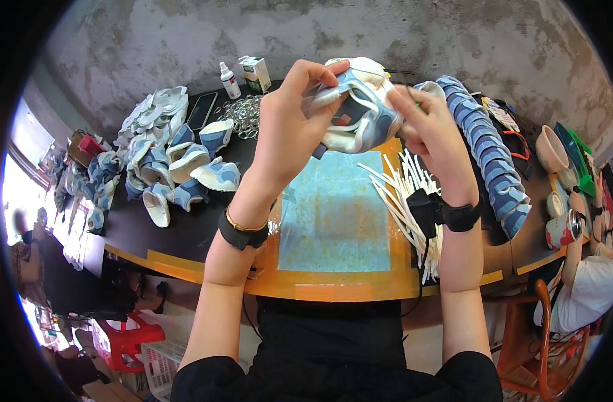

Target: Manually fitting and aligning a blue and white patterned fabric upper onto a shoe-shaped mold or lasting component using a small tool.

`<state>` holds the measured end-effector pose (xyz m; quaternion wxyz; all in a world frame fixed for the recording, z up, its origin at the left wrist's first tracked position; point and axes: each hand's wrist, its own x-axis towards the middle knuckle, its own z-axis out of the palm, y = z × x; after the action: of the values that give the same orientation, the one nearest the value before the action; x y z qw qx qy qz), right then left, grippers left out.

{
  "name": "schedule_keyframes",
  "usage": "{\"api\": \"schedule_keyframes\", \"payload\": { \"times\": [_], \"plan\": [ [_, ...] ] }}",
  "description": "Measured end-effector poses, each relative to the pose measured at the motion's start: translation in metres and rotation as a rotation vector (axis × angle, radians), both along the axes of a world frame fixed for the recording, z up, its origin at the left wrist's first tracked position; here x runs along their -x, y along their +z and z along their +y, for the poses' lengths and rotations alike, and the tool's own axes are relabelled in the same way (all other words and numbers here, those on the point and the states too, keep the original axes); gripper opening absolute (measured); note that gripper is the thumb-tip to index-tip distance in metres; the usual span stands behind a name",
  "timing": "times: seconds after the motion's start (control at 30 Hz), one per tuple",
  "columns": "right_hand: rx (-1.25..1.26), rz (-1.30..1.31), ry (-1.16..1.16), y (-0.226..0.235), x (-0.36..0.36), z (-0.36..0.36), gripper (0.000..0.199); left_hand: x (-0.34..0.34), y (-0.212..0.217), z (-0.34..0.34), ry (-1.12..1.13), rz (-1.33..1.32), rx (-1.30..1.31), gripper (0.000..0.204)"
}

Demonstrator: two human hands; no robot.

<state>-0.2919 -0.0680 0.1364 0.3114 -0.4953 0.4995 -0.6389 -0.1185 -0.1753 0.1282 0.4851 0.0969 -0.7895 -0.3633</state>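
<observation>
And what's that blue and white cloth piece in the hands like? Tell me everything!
The cloth piece is curved and soft-looking, patterned in blues, with white edging around an opening. It's held up, tilted, over the table: the left hand grips its left side, the right hand its right. Fingers hide some of it.

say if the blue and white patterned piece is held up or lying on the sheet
Held up: the left hand and right hand grip the patterned piece from either side, its top showing against the grey wall.
</observation>
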Motion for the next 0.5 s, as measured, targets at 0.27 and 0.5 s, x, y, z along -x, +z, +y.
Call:
{"api": "schedule_keyframes", "payload": {
  "times": [0.27,0.5],
  "plan": [
    [0.122,-0.23,-0.041,-0.01,0.012,-0.009,0.024,-0.016,0.013,-0.001,0.213,-0.002,0.29,0.012],
    [0.248,-0.191,-0.156,-0.017,-0.009,-0.012,0.022,-0.003,-0.003,-0.002,0.161,-0.088,0.057,0.027]
  ]
}}
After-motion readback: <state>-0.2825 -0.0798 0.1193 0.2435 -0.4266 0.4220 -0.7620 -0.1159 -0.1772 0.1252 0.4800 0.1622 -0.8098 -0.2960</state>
